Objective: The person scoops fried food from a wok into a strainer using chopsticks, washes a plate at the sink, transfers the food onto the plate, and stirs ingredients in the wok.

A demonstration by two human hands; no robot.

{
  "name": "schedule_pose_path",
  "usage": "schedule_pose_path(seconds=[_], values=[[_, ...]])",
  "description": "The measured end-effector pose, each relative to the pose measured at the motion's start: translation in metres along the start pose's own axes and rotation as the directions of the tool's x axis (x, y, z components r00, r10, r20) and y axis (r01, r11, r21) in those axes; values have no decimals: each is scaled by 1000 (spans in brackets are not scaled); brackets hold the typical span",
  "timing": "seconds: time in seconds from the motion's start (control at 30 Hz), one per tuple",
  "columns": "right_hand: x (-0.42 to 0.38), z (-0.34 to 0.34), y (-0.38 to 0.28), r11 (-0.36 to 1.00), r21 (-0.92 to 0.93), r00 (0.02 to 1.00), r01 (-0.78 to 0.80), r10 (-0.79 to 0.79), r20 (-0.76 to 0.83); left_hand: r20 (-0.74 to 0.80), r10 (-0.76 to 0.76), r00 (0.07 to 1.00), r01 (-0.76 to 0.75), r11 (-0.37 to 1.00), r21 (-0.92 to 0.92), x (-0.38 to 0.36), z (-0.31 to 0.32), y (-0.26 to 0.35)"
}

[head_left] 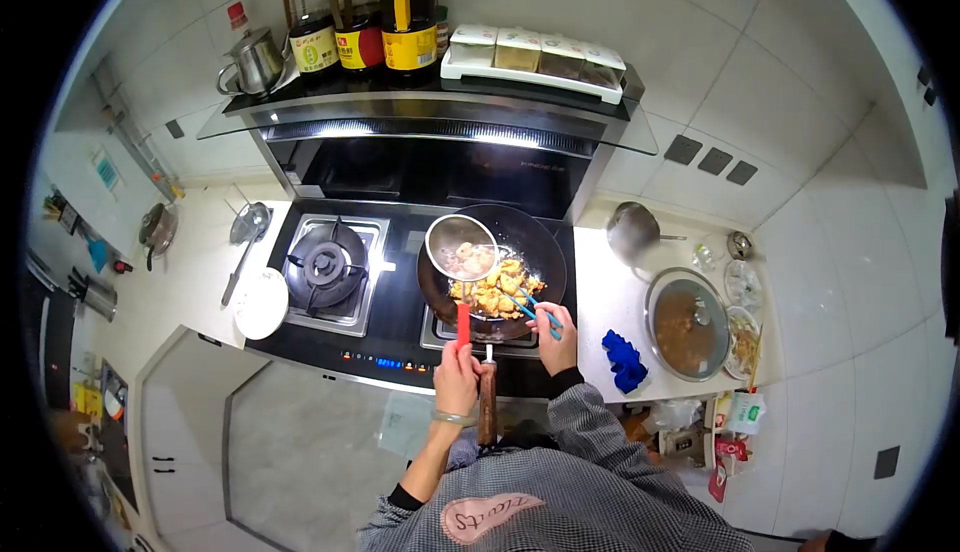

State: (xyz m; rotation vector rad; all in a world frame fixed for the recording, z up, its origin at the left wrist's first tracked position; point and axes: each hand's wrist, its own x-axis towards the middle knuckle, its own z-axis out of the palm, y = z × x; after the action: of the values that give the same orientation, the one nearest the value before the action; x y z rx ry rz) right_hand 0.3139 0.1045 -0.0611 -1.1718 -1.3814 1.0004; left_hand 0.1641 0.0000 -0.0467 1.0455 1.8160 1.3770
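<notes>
Fried pieces point(492, 299), golden and uneven, lie in the dark wok point(545, 249) on the right side of the stove, mostly toward the near part of the pan. From the left, you have a white plate point(261, 304) on the counter point(185, 292) just beside the stove, then the bare left burner point(326, 265). Your left hand point(457, 382) has its grip closed around the red handle point(463, 324) of a strainer point(447, 230), whose bowl sits over the left part of the wok with paler pieces point(468, 258) in it. Whether its rim touches the wok, you cannot tell. Your right hand point(556, 338) has its grip clamped on the blue chopsticks point(537, 314), their tips among the golden pieces. Farther right, a crumpled blue cloth point(625, 360) lies near the glass-lidded pan point(687, 324).

Expect each golden piece to be light, probably slick with oil and easy to break or scuff at the coating. Take it across its thicker middle with the chopstick tips, squeezing gently; thin edges may crumble. The loaded strainer likely pulls down at its bowl, so hold it firmly, well back on the red handle.
</notes>
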Motion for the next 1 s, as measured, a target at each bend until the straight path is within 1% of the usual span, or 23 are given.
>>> schedule_pose_path(seconds=[0.03, 0.07, 0.13, 0.17, 0.2, 0.23, 0.27, 0.33, 0.37, 0.47, 0.5, 0.53, 0.6, 0.67, 0.73, 0.8, 0.87, 0.9, 0.93, 1.0], values=[[3, 1, 6, 1000, 5, 1000, 0, 0, 6, -53, 45, 998, -44, 999, 14, -1, -3, -4], [6, 3, 11, 1000, -8, 1000, -6, 6, 26, -61, 46, 997, -45, 999, 18, -2, -5, -7], [14, 7, 32, 1000, -16, 998, -7, 8, 55, -91, 8, 996, 1, 995, 98, -5, -11, -7], [19, 7, 48, 981, -139, 990, 135, -126, 70, -84, -5, 996, 13, 995, 103, -5, -11, -16], [22, 6, 49, 928, -256, 962, 271, -254, 100, -91, -5, 996, 15, 994, 106, -8, -13, -14], [24, 3, 51, 932, -243, 963, 269, -251, 101, -79, -29, 996, 37, 994, 104, -11, -14, -11], [24, -2, 52, 962, -200, 981, 188, -172, 92, -66, -51, 997, 57, 993, 101, -13, -14, -10], [25, -9, 41, 999, -8, 999, 52, -52, 14, -60, -62, 996, 67, 993, 92, -16, -14, -12], [26, -15, 41, 999, 31, 999, 33, -33, -3, -48, -75, 996, 79, 993, 84, -19, -14, -13], [31, -32, 31, 950, 290, 989, -113, 137, -64, -21, -77, 997, 79, 992, 101, -24, -13, -19], [33, -37, 32, 940, 322, 984, -116, 153, -93, -22, -78, 997, 80, 992, 102, -25, -12, -20], [36, -41, 41, 952, 288, 982, -103, 143, -122, -10, -69, 998, 69, 993, 94, -26, -10, -22], [41, -48, 47, 944, 304, 965, -130, 191, -181, 3, -58, 998, 58, 995, 86, -28, -8, -26], [43, -52, 49, 937, 331, 968, -109, 176, -180, 43, -88, 995, 87, 996, 20, -28, -5, -31], [34, -48, 15, 917, 384, 983, -105, 155, -101, 64, -118, 991, 119, 993, -9, -28, -4, -34], [28, -41, -3, 932, 338, 991, -131, 124, 44, 89, -147, 985, 151, 988, -42, -28, 0, -37], [26, -33, -20, 942, 274, 967, -193, 134, 218, 109, -158, 982, 169, 980, -105, -27, 3, -41], [27, -31, -24, 913, 324, 950, -248, 163, 266, 110, -156, 982, 168, 980, -105, -28, 3, -42], [32, -31, -24, 913, 324, 950, -247, 162, 266, 109, -155, 982, 169, 976, -138, -29, 3, -42], [47, -28, -18, 956, 237, 968, -170, 117, 223, 104, -157, 982, 173, 970, -170, -33, 2, -46]])
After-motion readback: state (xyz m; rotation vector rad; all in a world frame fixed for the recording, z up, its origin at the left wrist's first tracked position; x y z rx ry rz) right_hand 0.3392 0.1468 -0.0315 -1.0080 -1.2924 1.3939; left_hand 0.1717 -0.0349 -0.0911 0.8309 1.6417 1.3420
